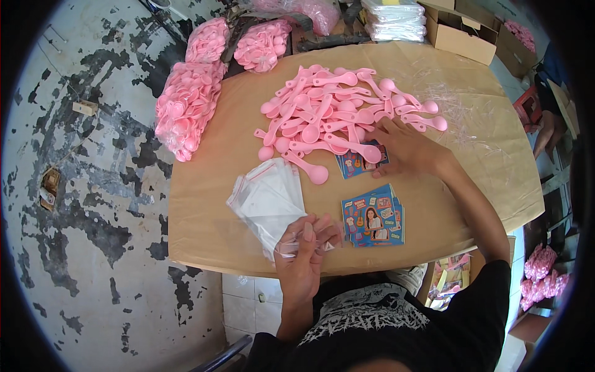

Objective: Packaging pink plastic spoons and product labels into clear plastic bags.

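My left hand (pixel 302 248) is closed on a clear plastic bag (pixel 328 240), its fingers curled and its thumb up. Beside it lies a stack of clear plastic bags (pixel 266 192). My right hand (pixel 409 149) has its fingers spread at the near edge of a heap of pink plastic spoons (pixel 322 105). Partly beneath that hand are blue picture cards (pixel 352 165), with a pink spoon (pixel 370 152) over them. A second stack of blue picture cards (pixel 373 218) sits nearer to me, right of my left hand.
Bulging bags of pink spoons (pixel 189 105) stand along the table's far left edge. Stacked plastic packs (pixel 396 22) and an open cardboard box (pixel 462 34) are at the back. Loose clear strands (pixel 474 115) lie on the brown-covered table (pixel 483 173). Another person's hand (pixel 548 131) shows at far right.
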`<state>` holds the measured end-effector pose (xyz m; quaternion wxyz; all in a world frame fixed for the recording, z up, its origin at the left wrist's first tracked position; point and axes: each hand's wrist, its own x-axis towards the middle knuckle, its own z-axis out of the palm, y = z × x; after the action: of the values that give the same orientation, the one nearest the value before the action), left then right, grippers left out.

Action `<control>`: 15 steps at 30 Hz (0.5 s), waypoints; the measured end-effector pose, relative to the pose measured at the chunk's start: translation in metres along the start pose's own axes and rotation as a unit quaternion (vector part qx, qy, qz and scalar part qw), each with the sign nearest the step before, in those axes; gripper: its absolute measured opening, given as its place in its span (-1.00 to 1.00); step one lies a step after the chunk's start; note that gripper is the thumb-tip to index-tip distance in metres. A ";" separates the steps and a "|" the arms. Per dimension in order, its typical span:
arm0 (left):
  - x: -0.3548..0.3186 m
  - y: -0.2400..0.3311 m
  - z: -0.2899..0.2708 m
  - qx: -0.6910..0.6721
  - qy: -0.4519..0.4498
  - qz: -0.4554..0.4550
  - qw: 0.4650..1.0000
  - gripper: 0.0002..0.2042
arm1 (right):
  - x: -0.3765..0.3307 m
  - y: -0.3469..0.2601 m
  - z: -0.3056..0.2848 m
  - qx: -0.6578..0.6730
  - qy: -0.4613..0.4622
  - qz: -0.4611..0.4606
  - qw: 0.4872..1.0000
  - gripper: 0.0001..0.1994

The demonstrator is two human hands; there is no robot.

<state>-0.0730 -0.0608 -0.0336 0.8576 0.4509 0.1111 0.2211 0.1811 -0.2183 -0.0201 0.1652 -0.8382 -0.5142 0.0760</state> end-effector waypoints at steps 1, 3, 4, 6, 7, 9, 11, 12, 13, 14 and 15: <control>-0.002 -0.001 -0.002 -0.006 -0.011 0.011 1.000 -0.69 | -0.003 -0.002 0.002 -0.015 0.009 0.019 1.000 -0.39; -0.004 -0.002 -0.002 -0.014 -0.019 0.024 0.999 -0.70 | -0.001 0.000 0.002 -0.032 0.015 0.034 0.999 -0.40; -0.003 -0.001 0.000 -0.011 -0.021 0.026 0.999 -0.70 | 0.000 0.004 -0.002 -0.001 -0.026 0.050 0.998 -0.40; -0.001 -0.001 0.003 -0.012 -0.024 0.028 0.999 -0.70 | -0.004 0.014 -0.002 0.026 -0.068 0.069 0.995 -0.40; 0.001 -0.002 0.003 -0.004 -0.018 0.022 1.000 -0.70 | -0.004 0.016 -0.002 0.072 -0.049 0.048 0.995 -0.38; 0.003 -0.002 0.002 0.003 -0.010 0.018 1.000 -0.69 | -0.003 0.015 -0.002 0.117 -0.031 0.026 0.992 -0.37; 0.004 -0.002 0.003 -0.010 -0.026 0.025 0.999 -0.68 | -0.003 0.003 -0.001 -0.011 -0.011 0.071 0.997 -0.33; 0.004 -0.002 0.003 -0.011 -0.026 0.025 0.999 -0.68 | 0.000 -0.001 -0.002 -0.012 -0.011 0.071 0.997 -0.33; 0.005 -0.002 0.003 -0.008 -0.032 0.027 0.999 -0.68 | 0.002 -0.004 -0.003 -0.016 -0.024 0.086 0.996 -0.34; 0.005 -0.003 0.004 -0.004 -0.039 0.029 0.999 -0.67 | 0.004 -0.005 -0.005 -0.019 -0.036 0.100 0.994 -0.35; 0.005 -0.004 0.004 -0.004 -0.041 0.027 0.999 -0.67 | 0.004 -0.005 -0.009 -0.019 -0.035 0.102 0.994 -0.35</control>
<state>-0.0657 -0.0633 -0.0343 0.8569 0.4589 0.0628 0.2263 0.1814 -0.2144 -0.0102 0.1227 -0.8862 -0.4324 0.1121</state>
